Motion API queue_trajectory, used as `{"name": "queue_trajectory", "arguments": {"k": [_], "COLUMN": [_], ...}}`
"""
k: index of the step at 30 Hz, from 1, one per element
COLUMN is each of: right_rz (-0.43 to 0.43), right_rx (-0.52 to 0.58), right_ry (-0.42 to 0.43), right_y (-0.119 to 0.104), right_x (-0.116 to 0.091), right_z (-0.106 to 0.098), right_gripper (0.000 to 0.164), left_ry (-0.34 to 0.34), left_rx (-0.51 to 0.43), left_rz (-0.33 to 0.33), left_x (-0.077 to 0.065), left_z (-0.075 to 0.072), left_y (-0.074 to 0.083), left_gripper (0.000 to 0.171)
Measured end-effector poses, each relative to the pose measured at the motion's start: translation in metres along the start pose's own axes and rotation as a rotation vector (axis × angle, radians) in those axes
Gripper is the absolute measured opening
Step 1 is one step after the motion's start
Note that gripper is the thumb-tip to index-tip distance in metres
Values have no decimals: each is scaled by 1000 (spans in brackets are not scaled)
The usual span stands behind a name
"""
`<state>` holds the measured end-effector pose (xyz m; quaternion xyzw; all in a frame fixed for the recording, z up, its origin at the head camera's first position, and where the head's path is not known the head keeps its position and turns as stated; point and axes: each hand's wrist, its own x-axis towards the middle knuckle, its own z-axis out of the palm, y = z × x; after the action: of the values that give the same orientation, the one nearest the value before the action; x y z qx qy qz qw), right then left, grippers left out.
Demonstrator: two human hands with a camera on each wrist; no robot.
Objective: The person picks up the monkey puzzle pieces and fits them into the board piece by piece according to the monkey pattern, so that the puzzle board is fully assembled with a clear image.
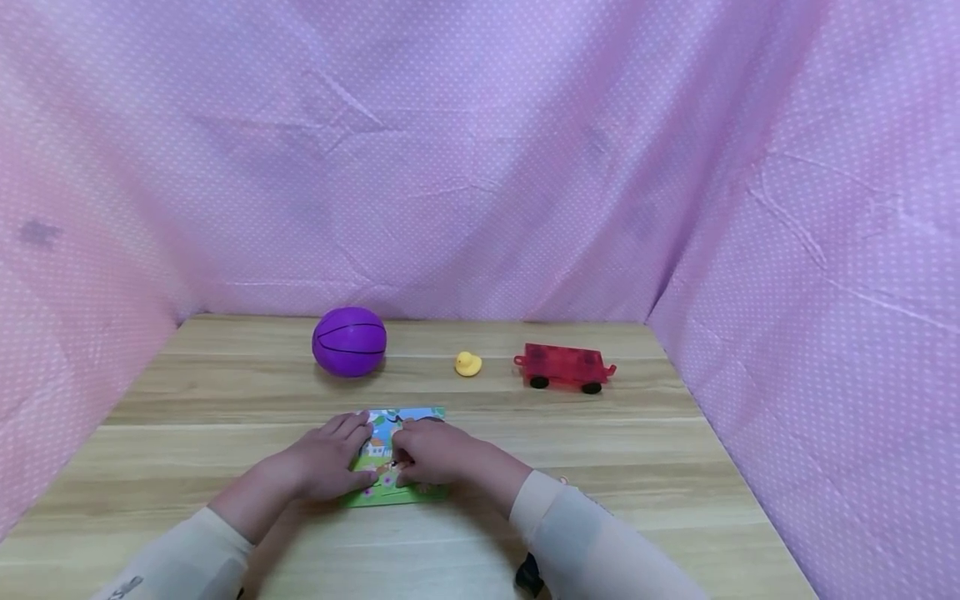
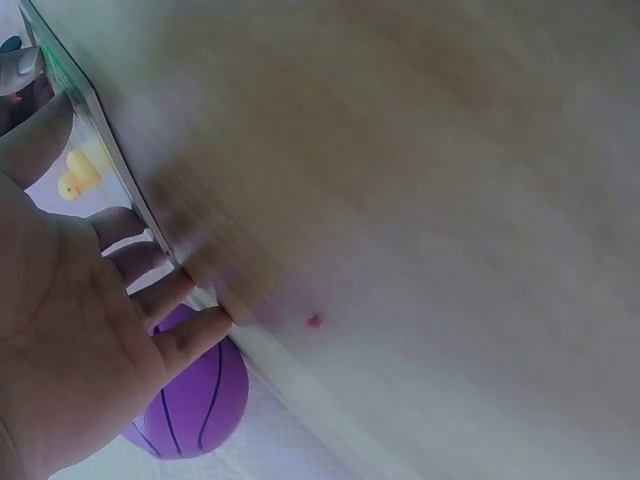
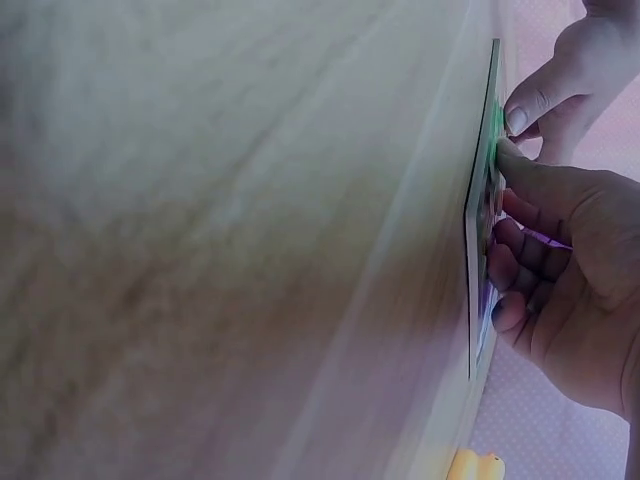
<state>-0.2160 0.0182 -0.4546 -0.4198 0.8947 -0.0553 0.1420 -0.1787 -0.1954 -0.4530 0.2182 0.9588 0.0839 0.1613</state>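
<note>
A thin flat picture board [image 1: 390, 496] with a bright cartoon scene of grass, flowers, a house and sky lies on the table in the head view. My left hand [image 1: 322, 458] rests on its left side, fingers laid out loosely over the edge and thumb near the lower left. Over the right part, my right hand [image 1: 438, 454] presses down with thumb and bent fingertips. In the right wrist view the board [image 3: 482, 180] appears edge-on, with the right thumb and fingertips touching its face, spread apart. Part of the picture is hidden under the right hand.
Behind the board, a purple ball [image 1: 349, 342] stands at back left, a small yellow rubber duck [image 1: 468, 364] near the middle, and a red translucent toy wagon [image 1: 564, 367] with black wheels at back right. A pink dotted cloth [image 1: 450, 167] surrounds the wooden table [image 1: 637, 483].
</note>
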Motion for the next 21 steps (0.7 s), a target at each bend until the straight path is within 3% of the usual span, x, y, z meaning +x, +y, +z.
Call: {"name": "queue_trajectory", "arguments": {"k": [13, 21], "right_rz": [180, 141], "right_rx": [105, 199], "right_ry": [-47, -77], "right_y": [-3, 6], "right_x": [1, 2], "right_z": [0, -3], "right_gripper": [34, 24], "left_ry": [-1, -10], "left_rx": [4, -8], "left_rz": [-15, -20], "left_x": [5, 4], "left_z": [3, 1], "left_y": [0, 2], "left_gripper": [83, 81]}}
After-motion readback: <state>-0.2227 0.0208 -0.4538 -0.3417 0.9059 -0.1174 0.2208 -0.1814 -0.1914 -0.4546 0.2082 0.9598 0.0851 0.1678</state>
